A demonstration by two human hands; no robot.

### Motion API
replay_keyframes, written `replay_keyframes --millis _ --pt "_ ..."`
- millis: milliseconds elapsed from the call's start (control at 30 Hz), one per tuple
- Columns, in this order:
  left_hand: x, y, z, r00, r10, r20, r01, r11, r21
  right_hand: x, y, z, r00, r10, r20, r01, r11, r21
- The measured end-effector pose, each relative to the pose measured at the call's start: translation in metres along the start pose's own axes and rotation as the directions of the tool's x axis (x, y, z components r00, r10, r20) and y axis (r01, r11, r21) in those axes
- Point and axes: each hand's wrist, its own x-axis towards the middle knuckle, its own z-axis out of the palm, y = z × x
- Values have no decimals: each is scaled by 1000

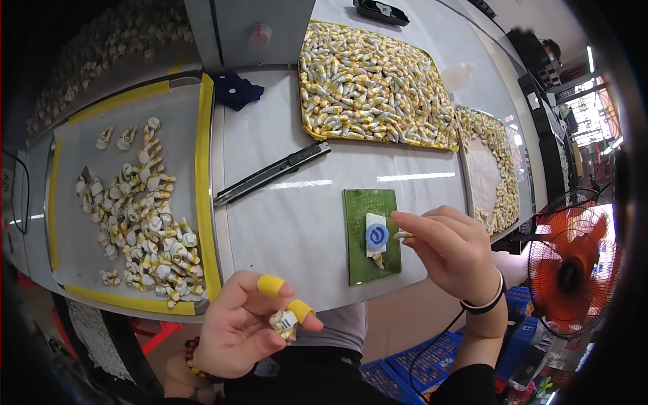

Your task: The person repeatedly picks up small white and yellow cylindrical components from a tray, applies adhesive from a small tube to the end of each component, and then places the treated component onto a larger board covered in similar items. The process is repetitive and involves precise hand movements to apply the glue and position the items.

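Observation:
My left hand (236,331), yellow tape wrapped round two fingertips, is closed around a small white-and-yellow piece (283,322) with dark marks on its white face. Over the right edge of a green mat (358,266), my right hand (455,250) pinches a small pale piece (403,235), mostly hidden by the fingers. On the mat lies a white block (370,221) with a blue ring-shaped part (385,236) on it. A small white-and-yellow piece (379,262) pokes out below the block.
A yellow-edged tray (206,145) with a loose pile of pieces stands at left. A utility knife (273,172) lies mid-table. At the back are a full yellow-rimmed tray (455,144) and a dark cloth (236,91). Right: another tray (482,179) and an orange fan (574,263).

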Motion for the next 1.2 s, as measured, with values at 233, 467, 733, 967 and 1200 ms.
replay_keyframes --millis 233,467,733,967,1200 --pt "-1 -8 -8 989 -109 103 127 972 -199 2 9 9 991 -135 9 134 976 -171" --pt "4 -10 -4 986 -99 135 120 981 -155 3 4 21 983 -172 59 181 959 -216" --pt "10 -8 10 971 -226 -83 213 966 -145 0 -3 12 974 -196 117 221 936 -275" --pt "15 -12 10 932 -346 106 359 918 -166 4 -16 5 961 -203 -188 187 977 -101" --pt "20 -19 3 866 -390 313 479 827 -293 16 -53 9 956 -215 -198 268 915 303"
